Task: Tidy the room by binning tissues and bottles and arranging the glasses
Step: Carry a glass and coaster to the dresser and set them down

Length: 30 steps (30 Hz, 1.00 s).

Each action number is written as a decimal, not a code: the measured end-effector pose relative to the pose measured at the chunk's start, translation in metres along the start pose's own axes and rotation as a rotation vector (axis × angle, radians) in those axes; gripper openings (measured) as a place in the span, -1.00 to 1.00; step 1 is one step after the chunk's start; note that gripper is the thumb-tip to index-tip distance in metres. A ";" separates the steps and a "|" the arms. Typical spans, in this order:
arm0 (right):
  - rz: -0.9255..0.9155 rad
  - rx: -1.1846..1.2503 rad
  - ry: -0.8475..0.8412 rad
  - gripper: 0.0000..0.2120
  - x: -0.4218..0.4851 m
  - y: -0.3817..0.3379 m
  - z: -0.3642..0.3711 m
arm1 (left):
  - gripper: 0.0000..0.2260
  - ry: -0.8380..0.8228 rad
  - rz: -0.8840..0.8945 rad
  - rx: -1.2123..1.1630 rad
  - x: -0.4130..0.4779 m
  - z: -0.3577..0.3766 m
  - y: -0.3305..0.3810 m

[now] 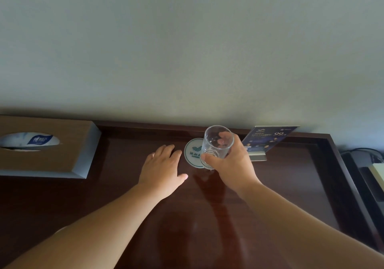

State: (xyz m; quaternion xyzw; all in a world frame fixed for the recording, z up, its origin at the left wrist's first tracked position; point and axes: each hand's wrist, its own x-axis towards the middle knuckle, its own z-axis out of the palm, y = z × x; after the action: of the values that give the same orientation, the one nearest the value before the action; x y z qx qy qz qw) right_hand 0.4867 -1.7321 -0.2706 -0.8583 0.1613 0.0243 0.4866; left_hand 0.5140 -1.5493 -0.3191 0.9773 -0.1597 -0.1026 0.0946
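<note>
Head: coaster (192, 151) half behind glass (214, 144), R hand (233, 164).

White coaster (192, 150) with teal wave logo on dark brown desk (124, 196).

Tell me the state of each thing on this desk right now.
Glass: empty, tilted, held over the coaster's right edge.
Right hand: grips the glass.
Left hand: open, flat on the desk.
Coaster: lying flat, partly behind the glass.
Tissue box: tissues showing in slot.
Sign card: upright in its stand.
</note>
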 end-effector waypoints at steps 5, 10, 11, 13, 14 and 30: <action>-0.011 -0.011 -0.019 -0.35 0.007 -0.001 0.006 | -0.38 0.004 -0.005 -0.015 0.000 0.000 0.000; -0.024 -0.031 -0.029 -0.32 0.015 -0.002 0.012 | -0.39 0.003 -0.007 -0.012 -0.001 0.001 0.000; -0.026 -0.033 -0.031 -0.33 0.017 -0.002 0.013 | -0.39 0.004 -0.008 -0.013 -0.001 0.001 0.000; -0.031 -0.039 -0.032 -0.33 0.020 -0.001 0.016 | -0.39 0.006 -0.007 -0.015 -0.001 0.001 0.000; -0.035 -0.038 -0.033 -0.33 0.021 -0.001 0.017 | -0.39 0.007 -0.008 -0.014 -0.001 0.001 0.000; -0.053 -0.020 -0.086 -0.32 0.033 0.006 0.023 | -0.38 0.008 -0.013 -0.027 -0.001 0.001 0.001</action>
State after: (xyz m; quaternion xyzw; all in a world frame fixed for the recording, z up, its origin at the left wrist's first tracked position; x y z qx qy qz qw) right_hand 0.5186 -1.7239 -0.2942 -0.8653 0.1171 0.0496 0.4848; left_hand 0.5129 -1.5501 -0.3198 0.9773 -0.1514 -0.1017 0.1078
